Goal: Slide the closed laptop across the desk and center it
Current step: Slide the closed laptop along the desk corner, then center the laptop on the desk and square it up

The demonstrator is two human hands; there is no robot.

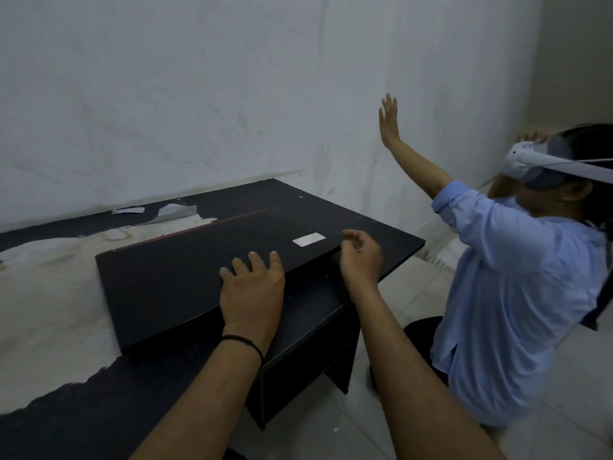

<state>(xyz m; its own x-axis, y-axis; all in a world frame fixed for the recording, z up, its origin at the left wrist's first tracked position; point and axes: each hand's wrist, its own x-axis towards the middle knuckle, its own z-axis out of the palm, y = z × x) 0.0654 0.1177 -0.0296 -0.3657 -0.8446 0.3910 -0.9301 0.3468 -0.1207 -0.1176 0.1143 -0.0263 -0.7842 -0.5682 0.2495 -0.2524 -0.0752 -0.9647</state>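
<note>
A closed black laptop [172, 280] with a small white sticker near its far right corner lies on the dark desk [381, 247], toward the desk's right end. My left hand [252, 290] rests flat on the lid at its near edge, fingers spread. My right hand [360, 257] is at the laptop's right corner with its fingers curled loosely; whether it touches the laptop is hard to tell.
The desk's dark veneer is peeled off on the left, showing pale board [43, 293] and torn flaps [172, 212]. A white wall runs behind the desk. A person in a blue shirt [517, 293] wearing a headset sits at the right, one hand [388, 121] raised. The floor is tiled.
</note>
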